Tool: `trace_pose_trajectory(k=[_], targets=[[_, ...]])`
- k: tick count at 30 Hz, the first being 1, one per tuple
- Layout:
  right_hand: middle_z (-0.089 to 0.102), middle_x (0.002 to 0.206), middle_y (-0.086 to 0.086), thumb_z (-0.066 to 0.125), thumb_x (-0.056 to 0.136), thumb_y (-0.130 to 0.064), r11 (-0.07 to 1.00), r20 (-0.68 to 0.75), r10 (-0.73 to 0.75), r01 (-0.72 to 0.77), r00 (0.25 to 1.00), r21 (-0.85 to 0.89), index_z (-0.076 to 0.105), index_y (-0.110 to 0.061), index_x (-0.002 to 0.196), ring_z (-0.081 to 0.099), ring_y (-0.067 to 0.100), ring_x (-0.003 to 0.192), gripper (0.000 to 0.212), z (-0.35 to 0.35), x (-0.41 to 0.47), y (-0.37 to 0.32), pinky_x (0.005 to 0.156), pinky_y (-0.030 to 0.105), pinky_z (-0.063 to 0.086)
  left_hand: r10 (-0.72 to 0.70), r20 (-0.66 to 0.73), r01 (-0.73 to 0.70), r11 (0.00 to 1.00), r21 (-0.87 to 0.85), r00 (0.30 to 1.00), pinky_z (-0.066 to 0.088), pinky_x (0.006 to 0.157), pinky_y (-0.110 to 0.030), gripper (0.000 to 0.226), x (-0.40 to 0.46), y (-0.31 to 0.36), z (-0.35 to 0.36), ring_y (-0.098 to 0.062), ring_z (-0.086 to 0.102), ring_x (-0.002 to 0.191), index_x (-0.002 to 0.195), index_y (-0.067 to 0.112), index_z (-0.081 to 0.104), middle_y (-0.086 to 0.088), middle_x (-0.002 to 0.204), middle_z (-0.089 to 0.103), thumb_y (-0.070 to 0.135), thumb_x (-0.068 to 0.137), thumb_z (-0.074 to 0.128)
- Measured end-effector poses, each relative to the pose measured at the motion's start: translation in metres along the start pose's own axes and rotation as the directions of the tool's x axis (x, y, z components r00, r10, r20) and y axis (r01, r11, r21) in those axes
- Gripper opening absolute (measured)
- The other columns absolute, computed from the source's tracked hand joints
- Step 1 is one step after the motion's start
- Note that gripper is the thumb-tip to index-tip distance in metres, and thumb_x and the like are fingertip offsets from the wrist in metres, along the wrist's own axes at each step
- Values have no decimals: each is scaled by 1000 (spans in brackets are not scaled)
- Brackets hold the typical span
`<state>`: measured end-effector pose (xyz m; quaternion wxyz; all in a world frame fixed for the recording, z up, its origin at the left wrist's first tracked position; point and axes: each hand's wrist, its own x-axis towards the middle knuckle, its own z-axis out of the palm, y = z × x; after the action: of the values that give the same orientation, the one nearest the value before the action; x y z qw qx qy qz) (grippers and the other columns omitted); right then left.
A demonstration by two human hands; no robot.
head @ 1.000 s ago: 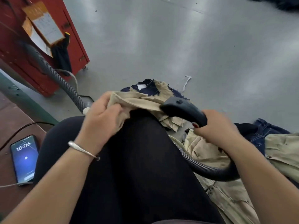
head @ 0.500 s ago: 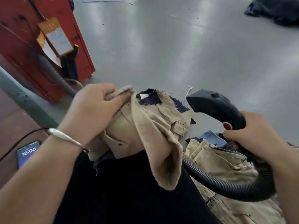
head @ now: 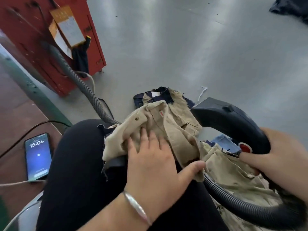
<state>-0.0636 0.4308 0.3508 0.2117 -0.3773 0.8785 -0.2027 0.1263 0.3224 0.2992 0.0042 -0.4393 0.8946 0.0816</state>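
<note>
Two hands busy, seated worker. The left hand (head: 155, 164) lies flat with fingers straight and spread, grip apart, and presses the khaki piece (head: 150, 124) down onto the lap (head: 75, 164). The cloth is bunched over the near thigh, with one buttoned edge turned up toward the floor (head: 183, 47). The right hand (head: 280, 160) has its grip clamped round the black nozzle handle (head: 230, 120), thumb just beside the red button (head: 244, 147). The handle is held up to the right of the cloth and not touching it. Its ribbed hose (head: 241, 204) loops under the wrist and across a khaki pile (head: 233, 177) at the right. More cut pieces (head: 166, 97) lie on the floor past the knee. A phone (head: 38, 156) sits near the edge of the bench (head: 15, 124) on the left.

Step looks like smoothing and pinning the piece flat ahead of a pass with the nozzle. The next move likely calls for swinging the nozzle mouth left and down onto the flattened cloth. The left palm would hold the fabric taut and keep its fingers out of the nozzle's path.
</note>
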Motion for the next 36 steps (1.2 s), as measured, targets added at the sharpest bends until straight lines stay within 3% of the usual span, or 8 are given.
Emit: trace_pose_trajectory(k=[2,7,11,18,23,27,30,36], targets=[[63,49,-4,75,61,-34,999,18,-36,36,999,-14,59,-44,82,54,10,35,28,-1,-5,-8,36,24,42,-42,51,39,997,60,998,5,112,-57,117,11,3,11,-34,2,145,150,11,14,-21,156,10,89,66,-4],[63,61,-24,56,49,-56,978,103,-116,132,988,-160,56,-52,86,60,6,49,37,-2,-4,-28,45,34,47,-11,-216,-27,985,-171,976,40,97,-46,81,11,-10,31,-32,47,106,110,10,60,-12,110,52,79,68,49],[62,55,-10,70,68,-27,950,207,-115,168,972,-263,56,-32,71,57,8,46,16,22,32,-45,47,30,45,61,-328,-110,985,-133,943,45,95,-47,62,1,-17,46,-32,55,97,90,6,62,-12,99,58,66,73,60],[63,77,13,62,84,-8,986,137,-61,80,989,-143,61,-9,97,71,37,75,13,57,116,-83,64,38,55,44,-290,-89,985,-146,956,47,93,-44,58,-4,-19,41,-29,56,98,90,9,66,-8,99,59,64,76,57],[63,48,4,71,76,-6,990,106,-134,137,985,-22,58,-19,77,61,16,39,18,7,91,-69,38,30,53,98,-272,-198,907,-372,957,31,112,-32,52,-2,-41,39,-16,50,121,116,11,66,1,122,58,49,81,62],[63,52,-12,71,54,-38,944,143,-221,248,965,-218,61,-32,72,57,6,41,22,-16,24,-49,42,30,46,107,-307,-238,870,-432,946,29,110,-33,46,7,-57,40,-16,50,125,122,9,64,0,128,59,9,77,73],[62,63,-29,80,49,-29,938,184,-207,248,961,-243,57,-38,64,59,1,52,29,-6,-1,-38,54,17,49,62,-371,-228,877,-422,927,38,104,-30,39,13,-52,39,-21,62,111,109,5,71,-5,116,67,-5,72,74],[58,63,-6,70,78,-28,896,114,-105,144,988,-420,55,-29,76,57,15,59,15,31,48,-62,48,26,33,20,-451,-232,878,-419,892,50,90,-32,29,10,-48,40,-22,68,95,96,4,75,-6,100,72,-4,68,79]])
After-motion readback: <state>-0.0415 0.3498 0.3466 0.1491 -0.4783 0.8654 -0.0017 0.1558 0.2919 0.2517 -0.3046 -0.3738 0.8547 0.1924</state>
